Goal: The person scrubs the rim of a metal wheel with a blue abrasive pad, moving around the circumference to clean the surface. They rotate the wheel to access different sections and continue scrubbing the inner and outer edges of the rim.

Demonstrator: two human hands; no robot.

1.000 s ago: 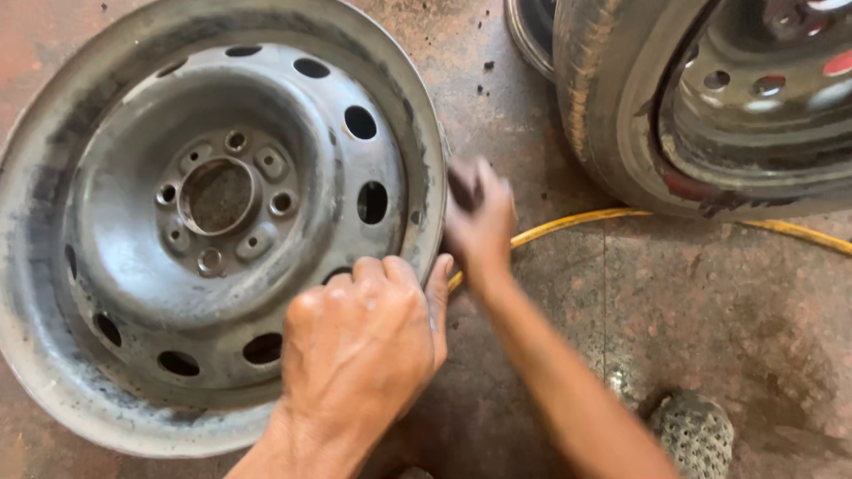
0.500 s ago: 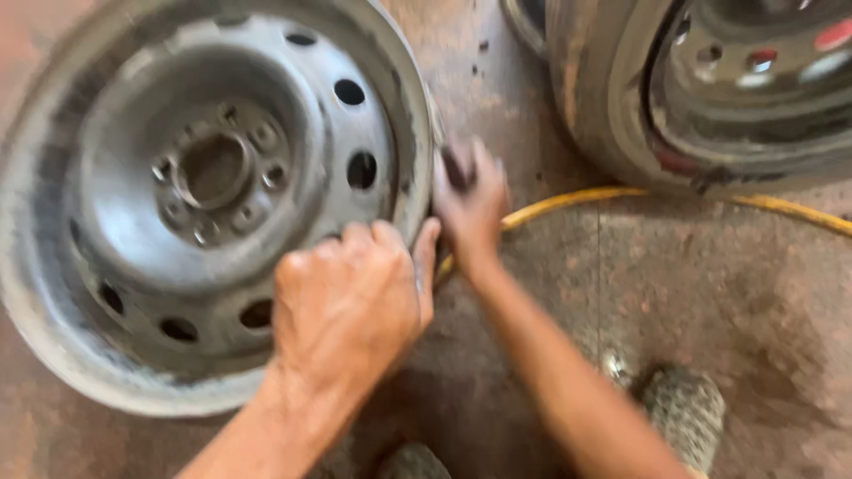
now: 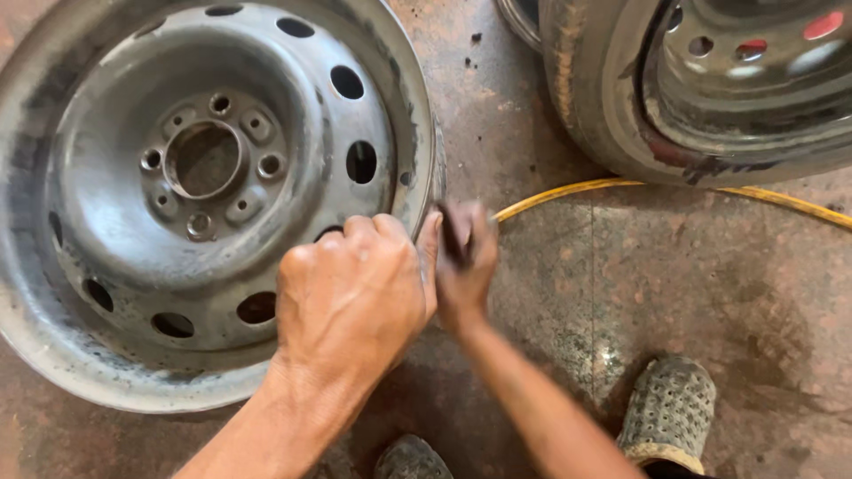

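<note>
A bare grey steel wheel rim (image 3: pixel 115 355) lies flat on the floor, with bolt holes around its hub (image 3: pixel 204 160). My left hand (image 3: pixel 351 297) rests on the rim's near right edge, fingers curled over the lip. My right hand (image 3: pixel 463 266) is blurred right beside it, at the rim's outer edge. Its fingers are closed on a small dark object (image 3: pixel 451 235) that I cannot identify.
A mounted tyre and wheel (image 3: pixel 603 106) lies at the top right. A yellow hose (image 3: pixel 781 200) runs across the stained concrete floor from the right hand towards the right edge. Two grey perforated shoes (image 3: pixel 667 410) stand at the bottom.
My right hand has come in from beside the hose to the rim's edge, now touching the left hand. The left hand stays on the rim.
</note>
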